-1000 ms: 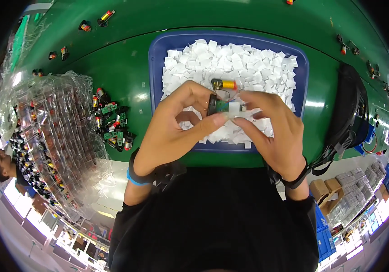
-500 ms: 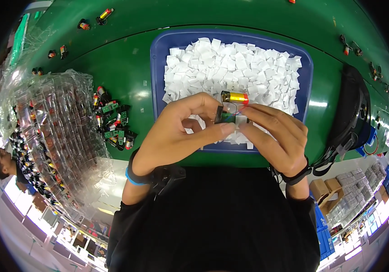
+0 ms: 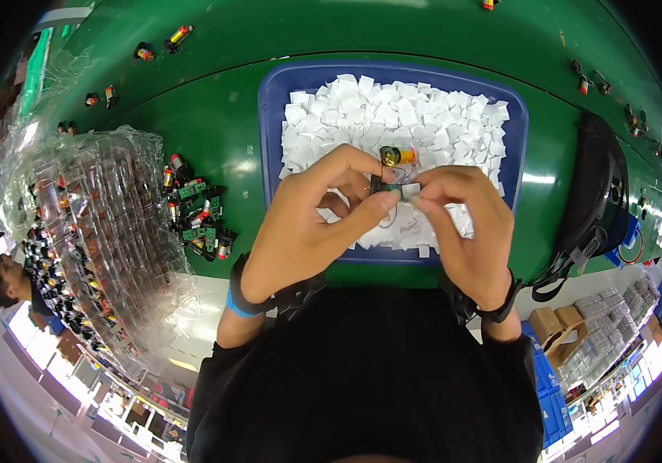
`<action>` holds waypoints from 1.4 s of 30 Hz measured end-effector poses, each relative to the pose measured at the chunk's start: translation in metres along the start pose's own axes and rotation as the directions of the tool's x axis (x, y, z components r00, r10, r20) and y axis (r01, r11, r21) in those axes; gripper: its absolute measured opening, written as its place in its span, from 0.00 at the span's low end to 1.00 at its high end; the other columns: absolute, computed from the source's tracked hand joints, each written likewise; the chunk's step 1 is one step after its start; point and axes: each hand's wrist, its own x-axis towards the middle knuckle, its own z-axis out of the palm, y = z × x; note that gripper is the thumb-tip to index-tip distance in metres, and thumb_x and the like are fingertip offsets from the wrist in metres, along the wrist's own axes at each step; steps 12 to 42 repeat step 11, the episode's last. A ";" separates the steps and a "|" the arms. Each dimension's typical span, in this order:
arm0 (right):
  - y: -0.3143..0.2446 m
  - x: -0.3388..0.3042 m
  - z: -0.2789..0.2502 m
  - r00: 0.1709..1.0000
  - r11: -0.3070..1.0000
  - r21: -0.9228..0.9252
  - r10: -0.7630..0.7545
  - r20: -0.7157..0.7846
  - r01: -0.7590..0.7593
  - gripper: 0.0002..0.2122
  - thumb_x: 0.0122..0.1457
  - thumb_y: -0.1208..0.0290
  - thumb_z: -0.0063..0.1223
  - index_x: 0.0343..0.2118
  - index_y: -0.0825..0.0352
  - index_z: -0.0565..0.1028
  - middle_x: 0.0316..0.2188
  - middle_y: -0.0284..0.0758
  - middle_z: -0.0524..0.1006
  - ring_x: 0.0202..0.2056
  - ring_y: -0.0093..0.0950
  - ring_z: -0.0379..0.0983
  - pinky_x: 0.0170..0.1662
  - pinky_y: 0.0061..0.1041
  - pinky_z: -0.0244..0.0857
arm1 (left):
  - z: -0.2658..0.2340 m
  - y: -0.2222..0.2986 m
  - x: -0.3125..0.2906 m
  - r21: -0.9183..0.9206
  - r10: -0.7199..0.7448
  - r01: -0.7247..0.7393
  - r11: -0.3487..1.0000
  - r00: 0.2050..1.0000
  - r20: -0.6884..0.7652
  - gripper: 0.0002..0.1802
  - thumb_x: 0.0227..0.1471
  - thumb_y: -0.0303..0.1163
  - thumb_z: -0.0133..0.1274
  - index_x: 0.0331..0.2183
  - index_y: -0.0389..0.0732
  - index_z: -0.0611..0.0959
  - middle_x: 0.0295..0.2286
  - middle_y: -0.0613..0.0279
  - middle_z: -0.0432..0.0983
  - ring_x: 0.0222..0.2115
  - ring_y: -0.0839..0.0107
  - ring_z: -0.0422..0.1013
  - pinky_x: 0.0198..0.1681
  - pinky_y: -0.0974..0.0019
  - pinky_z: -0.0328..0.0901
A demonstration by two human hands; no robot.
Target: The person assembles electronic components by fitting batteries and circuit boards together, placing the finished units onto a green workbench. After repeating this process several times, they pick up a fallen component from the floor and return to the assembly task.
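Over the tray, my left hand [image 3: 312,208] is closed, thumb and fingers pinching a small circuit board [image 3: 387,187] with a black part at its end. Thin wires run from the board to a yellow and red cylindrical battery [image 3: 399,156], which hangs just beyond the fingertips. My right hand [image 3: 474,220] is also closed, its thumb and forefinger pinching a small white square piece [image 3: 410,190] against or right beside the board. Beneath both hands, a blue tray [image 3: 265,116] holds a heap of similar white squares [image 3: 389,112]. Fingers partly hide the board.
Left of the tray lies a pile of batteries with green boards [image 3: 200,212]. Beside it are stacked clear plastic trays [image 3: 107,224] full of parts. A black bag [image 3: 592,185] lies at the right. Loose battery assemblies [image 3: 178,37] dot the green table [image 3: 223,104].
My right hand's fingers have drawn back from beside the battery to the white square. The battery has tilted and now shows its end more. A wire loop shows below the board.
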 end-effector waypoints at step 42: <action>0.008 0.017 -0.020 0.996 0.994 0.095 0.048 0.080 -0.056 0.19 0.58 0.77 0.58 0.53 0.62 0.74 0.48 0.42 0.77 0.45 0.33 0.75 0.41 0.24 0.71 | -0.001 -0.009 -0.002 0.144 0.142 -0.142 0.979 0.990 0.010 0.10 0.53 0.29 0.60 0.38 0.42 0.79 0.20 0.69 0.70 0.21 0.80 0.68 0.26 0.75 0.65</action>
